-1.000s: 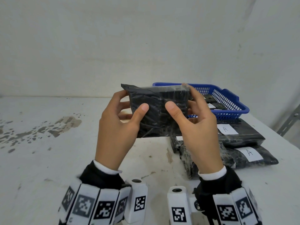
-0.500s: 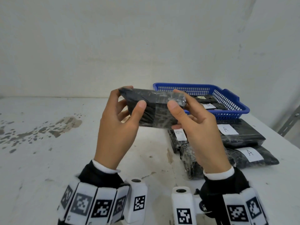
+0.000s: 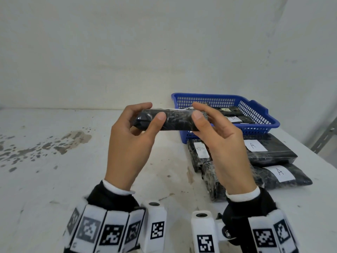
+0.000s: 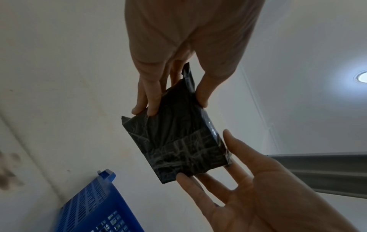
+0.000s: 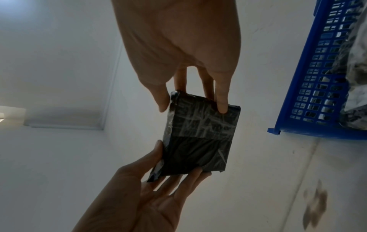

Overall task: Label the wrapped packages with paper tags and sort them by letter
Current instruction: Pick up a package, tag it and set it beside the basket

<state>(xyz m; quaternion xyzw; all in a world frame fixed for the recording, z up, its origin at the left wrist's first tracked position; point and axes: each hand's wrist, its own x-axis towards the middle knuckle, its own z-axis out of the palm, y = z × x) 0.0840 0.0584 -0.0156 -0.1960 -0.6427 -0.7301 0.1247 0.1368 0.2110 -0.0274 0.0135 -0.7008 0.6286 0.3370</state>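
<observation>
A black wrapped package hangs edge-on above the table, in front of the blue basket. My left hand pinches its left end between thumb and fingers, and my right hand pinches its right end. A thin white strip shows along its top face, which is otherwise hidden. In the left wrist view the package shows its untagged underside. The right wrist view shows the same package with my right hand on one end.
Two black packages tagged "A" lie right of my hands. Another tagged package and a further one lie under my right wrist. The basket holds tagged packages. The stained white table meets a wall behind.
The package has tipped from facing me to lying flat and edge-on, its top edge swinging away. Both hands kept their hold and rose slightly.
</observation>
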